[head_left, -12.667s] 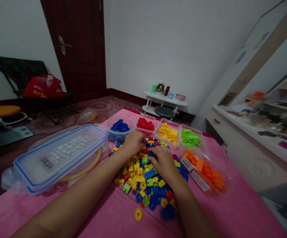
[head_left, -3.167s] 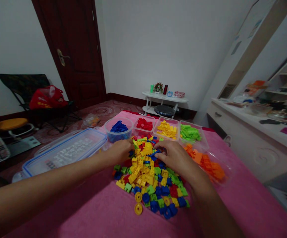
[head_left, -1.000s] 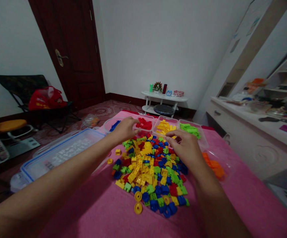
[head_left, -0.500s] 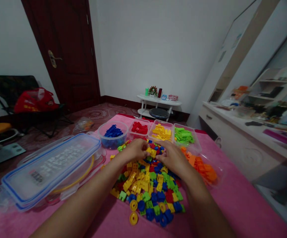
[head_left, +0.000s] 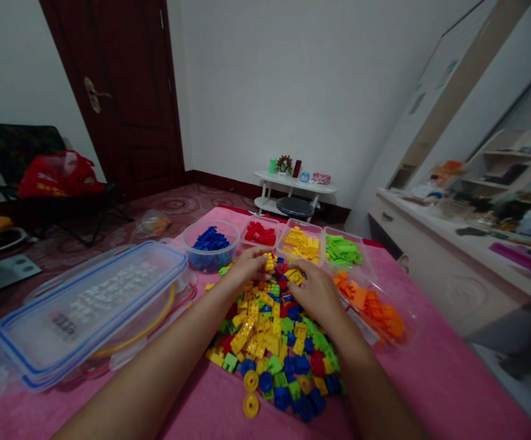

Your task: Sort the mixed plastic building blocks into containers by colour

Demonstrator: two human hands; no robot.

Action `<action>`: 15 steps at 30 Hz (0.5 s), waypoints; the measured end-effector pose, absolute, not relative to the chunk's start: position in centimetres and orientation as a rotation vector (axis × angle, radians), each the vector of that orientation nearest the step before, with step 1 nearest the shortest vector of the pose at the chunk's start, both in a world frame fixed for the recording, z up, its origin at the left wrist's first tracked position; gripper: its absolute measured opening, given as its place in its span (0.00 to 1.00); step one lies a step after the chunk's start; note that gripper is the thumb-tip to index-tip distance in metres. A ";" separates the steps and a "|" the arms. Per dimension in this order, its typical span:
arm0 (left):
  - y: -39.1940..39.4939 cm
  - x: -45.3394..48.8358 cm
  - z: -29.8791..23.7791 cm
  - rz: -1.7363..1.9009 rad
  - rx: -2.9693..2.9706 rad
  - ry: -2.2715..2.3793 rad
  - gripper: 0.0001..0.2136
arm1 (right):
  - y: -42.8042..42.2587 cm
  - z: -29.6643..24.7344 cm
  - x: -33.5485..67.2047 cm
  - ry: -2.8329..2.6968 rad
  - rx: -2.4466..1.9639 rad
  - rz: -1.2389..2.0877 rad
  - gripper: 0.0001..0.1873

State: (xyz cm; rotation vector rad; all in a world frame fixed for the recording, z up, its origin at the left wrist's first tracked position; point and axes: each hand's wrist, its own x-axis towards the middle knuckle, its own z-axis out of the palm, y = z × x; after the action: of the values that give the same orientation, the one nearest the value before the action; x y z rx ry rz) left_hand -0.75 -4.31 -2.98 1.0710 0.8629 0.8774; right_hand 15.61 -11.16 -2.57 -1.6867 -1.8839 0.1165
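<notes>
Above the far end of a mixed pile of toy building bricks (head_left: 272,336), my left hand (head_left: 249,266) is closed on a yellow brick (head_left: 269,263). My right hand (head_left: 313,286), a short way to its right, grips another yellow brick (head_left: 294,276) between thumb and fingers. The two bricks are apart. Just beyond the hands stand clear containers of sorted bricks: a round tub (head_left: 190,252) with blue ones, then boxes with red bricks (head_left: 260,233), yellow bricks (head_left: 302,244) and green bricks (head_left: 343,249). Orange bricks (head_left: 375,308) lie in a clear container beside my right forearm.
Stacked clear lids (head_left: 95,305) with blue, yellow and red rims lie on the left of the pink-covered table (head_left: 210,400). Yellow wheel-like pieces (head_left: 251,405) sit at the pile's near edge. A white counter (head_left: 430,214) with clutter runs along the right.
My hands have moved slightly apart. Yellow bricks that were close together between them are now separated, one in each hand. The view has shifted a little.
</notes>
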 end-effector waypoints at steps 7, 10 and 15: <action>-4.8 -1.1 -3.0 0.696 1.222 0.633 0.21 | -11.7 -1.4 14.2 -1.707 -1.334 0.738 0.26; -4.8 -1.2 -3.2 0.686 1.310 0.582 0.24 | -11.9 -1.6 13.5 -1.692 -1.229 0.900 0.23; -4.5 -1.4 -3.2 0.730 1.368 0.615 0.28 | -12.0 -2.3 12.9 -1.599 -1.289 0.811 0.22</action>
State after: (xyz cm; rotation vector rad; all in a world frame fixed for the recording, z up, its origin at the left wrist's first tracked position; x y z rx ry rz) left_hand -1.36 -4.54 -3.23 1.3683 0.6155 0.7297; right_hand 12.93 -11.99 -2.27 -1.2893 -1.5986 0.8106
